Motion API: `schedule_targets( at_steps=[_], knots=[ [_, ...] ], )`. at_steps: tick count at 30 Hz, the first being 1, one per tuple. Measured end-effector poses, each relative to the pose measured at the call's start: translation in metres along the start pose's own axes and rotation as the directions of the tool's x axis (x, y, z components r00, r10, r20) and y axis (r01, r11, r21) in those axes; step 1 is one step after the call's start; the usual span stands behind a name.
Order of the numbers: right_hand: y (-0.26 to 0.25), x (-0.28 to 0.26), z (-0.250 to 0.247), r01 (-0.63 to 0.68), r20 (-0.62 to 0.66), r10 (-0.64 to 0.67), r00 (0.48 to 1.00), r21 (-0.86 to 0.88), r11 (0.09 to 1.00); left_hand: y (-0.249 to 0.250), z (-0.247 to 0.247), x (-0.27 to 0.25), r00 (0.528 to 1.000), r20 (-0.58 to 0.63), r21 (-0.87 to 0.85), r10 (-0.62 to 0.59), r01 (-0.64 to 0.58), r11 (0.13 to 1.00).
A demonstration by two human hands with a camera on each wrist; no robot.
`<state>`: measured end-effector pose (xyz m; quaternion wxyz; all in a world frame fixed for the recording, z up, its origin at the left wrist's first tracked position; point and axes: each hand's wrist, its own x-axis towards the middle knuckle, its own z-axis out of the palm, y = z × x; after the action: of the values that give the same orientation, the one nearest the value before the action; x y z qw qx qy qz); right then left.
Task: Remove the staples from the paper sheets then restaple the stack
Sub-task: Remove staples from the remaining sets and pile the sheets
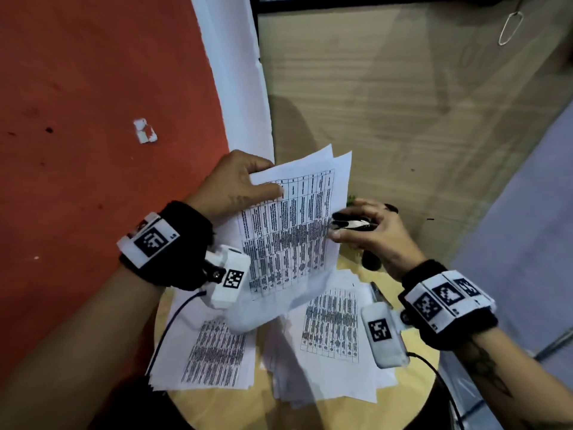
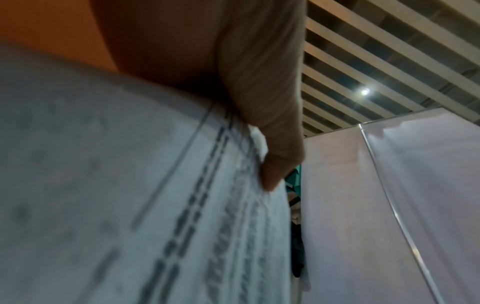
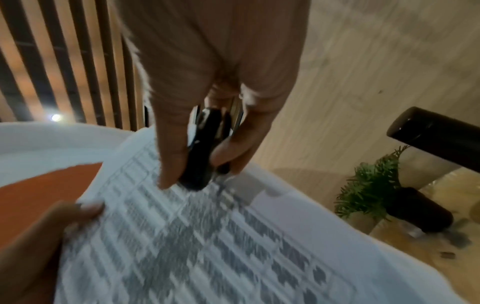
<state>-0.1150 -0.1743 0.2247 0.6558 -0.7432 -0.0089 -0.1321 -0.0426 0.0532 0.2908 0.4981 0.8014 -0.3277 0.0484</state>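
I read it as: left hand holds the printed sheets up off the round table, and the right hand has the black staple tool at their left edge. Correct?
Not quite. The right hand holds the black staple tool at the right edge of the white printed sheets, as the head view shows. The left hand does hold them above the round wooden table.

1. A round table (image 1: 412, 395) with a pale wood top stands at the bottom of the head view.
2. Left of the table lies a red-orange floor (image 1: 93, 119) (dark spots on it, and a small white scrap (image 1: 144, 131)).
3. A white strip (image 1: 235, 72) runs away from the table, between the red floor and a light wood-grain surface (image 1: 387, 103).
4. Right of the table hangs a white partition (image 2: 389, 205).
5. Above the partition, a slatted ceiling (image 2: 389, 51) carries one small round light (image 2: 365, 91).
6. A green plant (image 3: 369, 185) in a dark pot (image 3: 420, 209) sits on the table's far side.
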Motion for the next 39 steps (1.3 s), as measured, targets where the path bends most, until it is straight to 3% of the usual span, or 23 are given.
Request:
schedule_targets(
  at_steps=[3,7,10,12,15,18,21,25,28,33,36,39],
  knots=[
    [-0.009,0.007,-0.004,-0.025,0.149,0.015,0.989,0.066,0.997,0.003,-0.014,0.004,0.992,0.128,-0.010,-0.015,0.017,1.000],
    [-0.016,0.009,-0.003,-0.118,0.316,0.078,0.945,0.109,0.987,0.001,-0.020,0.008,0.985,0.170,-0.015,0.005,-0.003,1.000],
    [-0.015,0.011,-0.005,-0.089,0.280,0.038,0.959,0.171,0.981,-0.005,-0.024,0.005,0.993,0.120,-0.008,0.002,-0.001,1.000],
    [-0.014,0.011,-0.008,-0.065,0.215,0.019,0.976,0.209,0.976,-0.015,-0.033,-0.001,0.999,0.016,0.003,-0.028,0.028,1.000],
    [-0.015,0.012,-0.016,-0.054,0.185,0.004,0.983,0.268,0.962,-0.041,-0.040,-0.020,0.976,-0.139,-0.307,-0.166,0.117,0.944],
    [-0.011,0.014,-0.013,-0.075,0.150,0.026,0.988,0.328,0.942,-0.062,-0.014,-0.043,0.942,-0.070,-0.536,-0.327,0.241,0.809],
    [-0.002,0.017,0.001,-0.119,0.125,0.081,0.989,0.333,0.935,-0.074,0.008,-0.049,0.908,-0.098,-0.514,-0.408,0.305,0.802],
    [0.031,0.021,0.007,-0.158,-0.067,0.193,0.979,0.348,0.924,-0.106,-0.012,-0.052,0.815,-0.340,-0.429,-0.469,0.309,0.849],
    [0.088,0.012,0.000,-0.296,-0.098,0.328,0.939,0.253,0.921,-0.150,-0.037,-0.062,0.772,-0.338,-0.307,-0.538,0.450,0.839],
    [0.199,-0.030,-0.002,-0.594,-0.057,0.594,0.803,0.017,0.804,-0.245,-0.040,-0.092,0.643,-0.244,-0.150,-0.726,0.715,0.683],
    [0.244,-0.056,0.008,-0.683,-0.106,0.678,0.727,-0.016,0.730,-0.291,-0.022,-0.111,0.574,-0.253,-0.067,-0.779,0.793,0.606],
    [0.274,-0.071,0.016,-0.718,-0.119,0.709,0.695,-0.075,0.691,-0.339,-0.012,-0.123,0.476,-0.267,-0.065,-0.838,0.858,0.509]
  ],
)
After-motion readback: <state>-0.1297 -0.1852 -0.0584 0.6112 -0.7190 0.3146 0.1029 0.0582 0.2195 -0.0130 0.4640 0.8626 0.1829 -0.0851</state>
